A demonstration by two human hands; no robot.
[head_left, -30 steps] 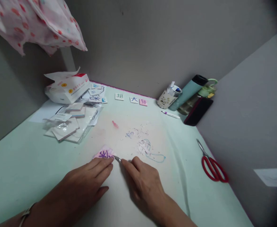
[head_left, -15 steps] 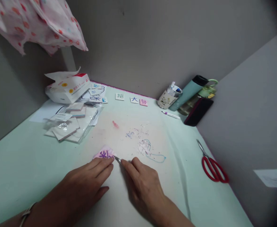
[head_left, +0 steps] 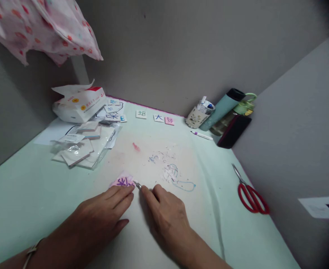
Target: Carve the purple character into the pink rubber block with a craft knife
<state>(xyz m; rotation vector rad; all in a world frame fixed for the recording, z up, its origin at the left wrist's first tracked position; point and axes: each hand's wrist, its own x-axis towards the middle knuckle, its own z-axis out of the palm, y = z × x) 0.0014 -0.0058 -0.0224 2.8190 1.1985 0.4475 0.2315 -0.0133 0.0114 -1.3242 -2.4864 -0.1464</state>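
a: what carries it all?

b: a pale green table (head_left: pixel 27 194) set into a grey corner, its middle worn whitish and strewn with paper scraps.

a: and the hands?

b: the left hand (head_left: pixel 102 215) lies flat, fingers stretched out, their tips pressing on the near edge of a small pink paper square (head_left: pixel 121 181). the right hand (head_left: pixel 167 215) is curled around a thin metal-tipped cutting tool (head_left: pixel 138 185), its point touching the square's right edge.

a: how does the square look?

b: pink, a little tilted, with a purple drawn character on it, lying near the table's front middle.

a: what else?

b: a white and red tissue pack (head_left: pixel 79 104) at the back left, clear plastic sleeves (head_left: pixel 83 147) just in front of it, red-handled scissors (head_left: pixel 250 194) by the right edge, three small character tiles (head_left: pixel 156 117) along the back edge.
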